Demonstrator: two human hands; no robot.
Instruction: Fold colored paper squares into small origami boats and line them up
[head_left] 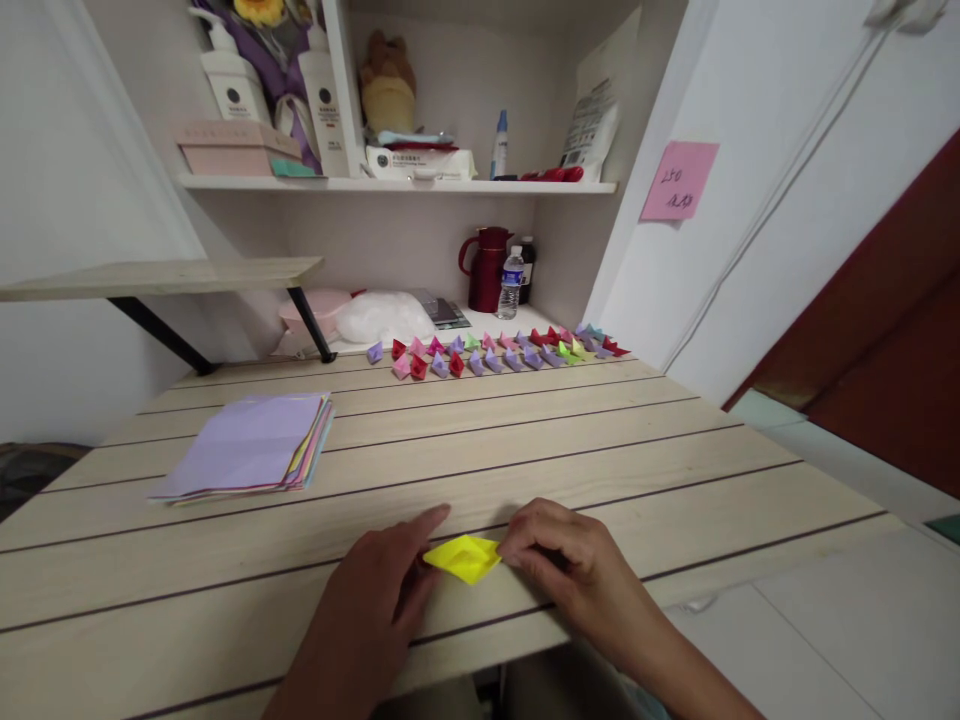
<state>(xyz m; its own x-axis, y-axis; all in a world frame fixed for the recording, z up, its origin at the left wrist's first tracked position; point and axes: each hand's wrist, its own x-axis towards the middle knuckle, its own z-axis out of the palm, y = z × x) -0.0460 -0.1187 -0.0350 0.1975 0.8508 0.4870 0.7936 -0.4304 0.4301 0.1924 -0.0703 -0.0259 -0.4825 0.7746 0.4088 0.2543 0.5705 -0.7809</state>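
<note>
Paper boat (466, 558), bright yellow and slim, sits between my two hands over the near part of the tabletop (540, 430), its pointed ends turned left and right. On my right hand (566, 560) the grip is closed: thumb and forefinger pinch the boat's right tip, the other fingers curled in. My left hand (379, 585) is at the opposite tip, forefinger stretched out beyond it and thumb lower down; the fingers hide the contact from the head camera, so I can't tell whether that grip is closed on the paper or merely beside it.

Ahead of my left hand I have a stack of square paper (244, 440), lilac on top, with yellow, pink and blue edges showing beneath. Along the tabletop's far edge I see small folded boats (533, 357) in two rough rows, mostly purple, pink and red, with a few green ones towards the right. Behind them stand a dark red jug (489, 270) and a clear water bottle (511, 285), near a white plastic bag (382, 318). At far left is a wooden riser (172, 275) on black legs. High on my right, a pink sticky note (679, 180) carries handwriting.
</note>
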